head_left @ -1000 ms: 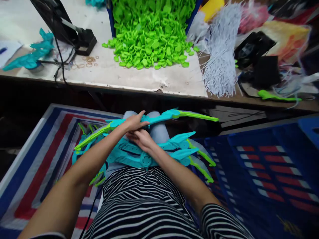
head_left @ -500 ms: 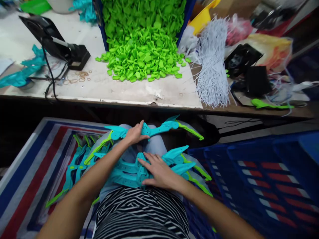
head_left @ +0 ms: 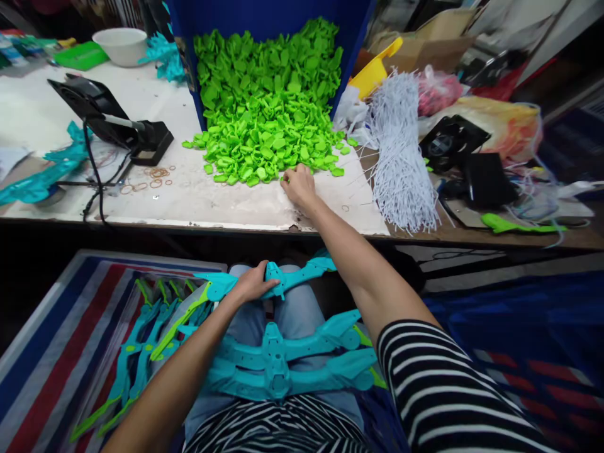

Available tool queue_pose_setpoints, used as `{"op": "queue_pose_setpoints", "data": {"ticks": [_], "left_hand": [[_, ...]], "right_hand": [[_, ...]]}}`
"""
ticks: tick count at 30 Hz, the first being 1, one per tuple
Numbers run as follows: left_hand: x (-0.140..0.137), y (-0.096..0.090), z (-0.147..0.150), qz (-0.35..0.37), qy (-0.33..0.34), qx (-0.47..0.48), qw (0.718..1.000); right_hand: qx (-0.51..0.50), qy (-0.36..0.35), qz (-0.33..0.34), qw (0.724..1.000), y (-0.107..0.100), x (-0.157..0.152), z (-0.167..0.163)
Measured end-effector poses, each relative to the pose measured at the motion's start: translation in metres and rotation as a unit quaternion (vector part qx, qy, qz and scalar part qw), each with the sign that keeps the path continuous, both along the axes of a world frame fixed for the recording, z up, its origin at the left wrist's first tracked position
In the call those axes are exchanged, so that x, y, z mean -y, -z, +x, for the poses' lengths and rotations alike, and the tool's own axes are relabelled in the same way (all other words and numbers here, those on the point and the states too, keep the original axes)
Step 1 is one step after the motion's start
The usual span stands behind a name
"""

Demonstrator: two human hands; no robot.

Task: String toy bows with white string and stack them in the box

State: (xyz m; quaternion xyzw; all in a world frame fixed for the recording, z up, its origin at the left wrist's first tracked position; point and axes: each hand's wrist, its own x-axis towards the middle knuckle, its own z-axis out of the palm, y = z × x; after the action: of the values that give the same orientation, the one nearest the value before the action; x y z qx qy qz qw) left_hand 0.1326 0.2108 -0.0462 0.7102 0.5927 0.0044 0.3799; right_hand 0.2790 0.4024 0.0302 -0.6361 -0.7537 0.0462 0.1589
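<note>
My left hand (head_left: 255,283) is wrapped around a teal toy bow (head_left: 302,274) with a green limb, held over my knees. Two more teal toy bows (head_left: 276,362) lie across my lap, one behind the other. At the front edge of a heap of small green plastic pieces (head_left: 268,138) on the table is my right hand (head_left: 299,185). Its fingers are curled together against the pieces, and what lies between them is hidden. My right forearm covers the right end of the held bow.
The heap spills from a blue bin (head_left: 352,56). White strings (head_left: 401,151) and a black fan (head_left: 453,141) lie to its right; a black stand (head_left: 141,141) with a cable is left. More toy bows (head_left: 136,346) rest on a striped sheet (head_left: 61,352). A blue crate (head_left: 472,314) stands at right.
My right hand has left the bows on my lap and reached forward to the green pieces. My left hand still holds its bow. The view has tilted up slightly.
</note>
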Motion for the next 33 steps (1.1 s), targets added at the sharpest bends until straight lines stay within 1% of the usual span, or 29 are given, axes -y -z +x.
{"op": "queue_pose_setpoints", "data": {"ticks": [2, 5, 8, 10, 14, 18, 20, 22, 24, 26, 27, 30, 32, 33], "left_hand": [[-0.002, 0.001, -0.005, -0.008, 0.008, 0.006, 1.000], [-0.009, 0.003, -0.009, -0.019, 0.023, 0.038, 0.999], [-0.013, 0.008, -0.007, -0.031, 0.032, 0.092, 0.995], [-0.012, 0.011, -0.003, -0.028, 0.031, 0.115, 0.993], [-0.007, 0.012, 0.003, -0.020, 0.012, 0.102, 0.995], [-0.005, 0.012, 0.003, -0.012, 0.014, 0.096, 0.995], [-0.004, 0.013, 0.002, -0.003, 0.014, 0.091, 0.996], [-0.003, 0.013, 0.002, 0.002, 0.010, 0.080, 0.997], [-0.002, 0.014, 0.002, -0.001, 0.006, 0.073, 0.997], [-0.002, 0.015, 0.003, -0.003, 0.005, 0.075, 0.997], [-0.002, 0.015, 0.004, -0.002, 0.005, 0.077, 0.997], [-0.002, 0.014, 0.006, 0.001, 0.006, 0.070, 0.998], [0.000, 0.013, 0.006, 0.000, 0.009, 0.058, 0.998], [0.000, 0.013, 0.006, 0.000, 0.009, 0.053, 0.999]], "right_hand": [[-0.018, -0.018, 0.001, 1.000, 0.005, 0.002, 0.004], [-0.078, -0.045, 0.002, 0.996, 0.013, 0.013, 0.022], [-0.160, -0.064, 0.008, 0.985, 0.020, 0.023, 0.043], [-0.192, -0.070, 0.009, 0.979, 0.023, 0.030, 0.051], [-0.172, -0.081, -0.009, 0.982, 0.022, 0.045, 0.048], [-0.121, -0.121, 0.022, 0.985, 0.016, 0.052, 0.040], [-0.098, -0.137, 0.023, 0.985, 0.012, 0.052, 0.039], [-0.106, -0.148, 0.010, 0.983, 0.011, 0.051, 0.039], [-0.151, -0.145, -0.001, 0.978, 0.011, 0.048, 0.041], [-0.238, -0.119, -0.011, 0.964, 0.013, 0.044, 0.041], [-0.291, -0.101, -0.021, 0.951, 0.014, 0.043, 0.041], [-0.427, -0.036, -0.073, 0.900, 0.014, 0.044, 0.041], [-0.473, 0.004, -0.118, 0.873, 0.012, 0.048, 0.043], [-0.483, 0.017, -0.140, 0.864, 0.010, 0.050, 0.045]]}}
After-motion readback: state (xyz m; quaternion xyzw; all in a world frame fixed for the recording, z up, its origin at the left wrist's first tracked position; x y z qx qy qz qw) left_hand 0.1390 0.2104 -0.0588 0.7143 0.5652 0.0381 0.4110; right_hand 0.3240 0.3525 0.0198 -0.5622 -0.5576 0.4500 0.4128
